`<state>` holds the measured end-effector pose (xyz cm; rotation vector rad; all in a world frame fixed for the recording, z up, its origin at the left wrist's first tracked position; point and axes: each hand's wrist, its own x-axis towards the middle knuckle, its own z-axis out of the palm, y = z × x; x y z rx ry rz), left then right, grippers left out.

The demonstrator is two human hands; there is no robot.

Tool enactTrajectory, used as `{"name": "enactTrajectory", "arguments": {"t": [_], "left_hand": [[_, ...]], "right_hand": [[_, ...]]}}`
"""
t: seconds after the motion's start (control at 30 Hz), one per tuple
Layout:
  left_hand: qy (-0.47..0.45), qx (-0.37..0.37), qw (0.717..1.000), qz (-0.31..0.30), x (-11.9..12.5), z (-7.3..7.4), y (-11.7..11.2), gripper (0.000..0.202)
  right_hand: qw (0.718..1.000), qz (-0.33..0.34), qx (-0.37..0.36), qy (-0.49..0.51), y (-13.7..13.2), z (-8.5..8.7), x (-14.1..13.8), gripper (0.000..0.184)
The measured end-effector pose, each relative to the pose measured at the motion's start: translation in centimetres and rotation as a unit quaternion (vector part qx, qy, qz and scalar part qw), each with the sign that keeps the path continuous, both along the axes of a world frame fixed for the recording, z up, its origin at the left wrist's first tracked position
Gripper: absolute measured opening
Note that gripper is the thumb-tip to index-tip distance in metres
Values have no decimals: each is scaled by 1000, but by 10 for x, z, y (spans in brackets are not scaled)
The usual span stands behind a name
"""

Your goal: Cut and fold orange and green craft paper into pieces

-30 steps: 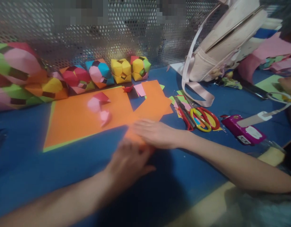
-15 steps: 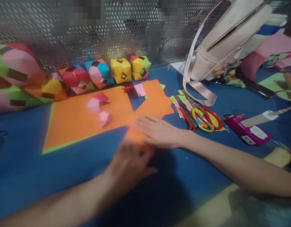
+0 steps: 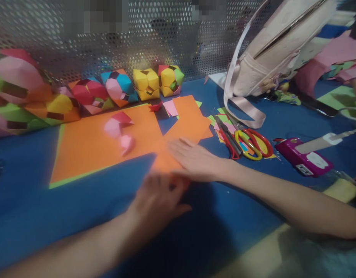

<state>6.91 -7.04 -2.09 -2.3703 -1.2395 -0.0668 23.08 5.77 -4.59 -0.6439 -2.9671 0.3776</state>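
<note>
A small orange paper piece [image 3: 165,162] lies on the blue table [image 3: 79,208] in front of me. My right hand [image 3: 195,160] lies flat on it with fingers stretched out, pressing it down. Below it, my left hand [image 3: 157,199] rests at the paper's near edge, fingers curled against that edge; it is blurred. A large orange sheet [image 3: 108,141] over a green one spreads to the left, with pink folded paper bits [image 3: 120,131] on it.
Colourful folded paper cubes [image 3: 145,83] line a perforated metal wall at the back. Red and yellow scissors [image 3: 247,141] lie on paper scraps to the right, beside a magenta device [image 3: 303,160] with a cable. A pale pink backpack [image 3: 270,50] leans at the back right.
My right hand has slid slightly right and away across the orange piece. My left hand has stayed at the near edge. The view shifted a little.
</note>
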Motion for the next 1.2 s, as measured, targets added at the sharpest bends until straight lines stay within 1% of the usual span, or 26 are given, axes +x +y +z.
{"name": "enactTrajectory", "arguments": {"t": [0.07,0.13,0.23,0.3,0.33,0.37,0.43,0.5,0.53,0.57,0.63,0.77,0.87,0.93,1.0,1.07,1.13,1.2], "left_hand": [[0,-3,1000,1,0,0,0,63],[0,-5,1000,0,0,0,0,61],[9,-1,1000,-8,-1,0,0,64],[12,-5,1000,-5,-1,0,0,67],[13,-10,1000,-2,-1,0,-1,68],[12,-16,1000,2,-2,-1,-1,68],[7,-25,1000,0,-3,-4,-1,67],[-9,-18,1000,-14,-4,-8,-1,65],[-19,-12,1000,-21,-5,-10,-1,62],[-26,-7,999,-27,-7,-11,0,59],[-26,-7,999,-33,-9,-13,0,54],[4,-11,1000,-26,-9,-8,0,50],[23,-27,999,-15,-6,-2,2,50],[32,-60,998,-6,-5,1,4,50],[37,-85,996,6,-4,2,6,50],[42,-88,995,13,-6,3,8,50],[45,-85,995,10,-7,4,9,48],[56,-91,994,-1,-8,7,9,45]], "right_hand": [[1000,-10,-6,5,-2,1,-2,84],[999,-17,-28,9,-2,3,-2,86],[995,-27,-95,18,-1,10,4,88],[988,-45,-136,48,0,15,9,87],[986,-47,-145,71,-1,18,12,87],[984,-40,-145,95,-2,20,13,86],[983,15,-137,122,-7,23,13,85],[981,85,-137,108,-14,23,8,80],[980,107,-139,93,-16,22,5,77],[981,115,-139,77,-17,20,3,74],[986,92,-128,55,-15,15,-1,76],[994,9,-104,42,-6,6,0,96],[994,-3,-99,44,-2,5,2,103],[994,-1,-104,41,0,7,0,102],[991,-2,-129,23,4,13,-2,95],[986,-16,-164,9,6,26,1,87],[982,-38,-183,27,1,46,14,83],[980,-41,-169,91,-13,69,38,83]]}}
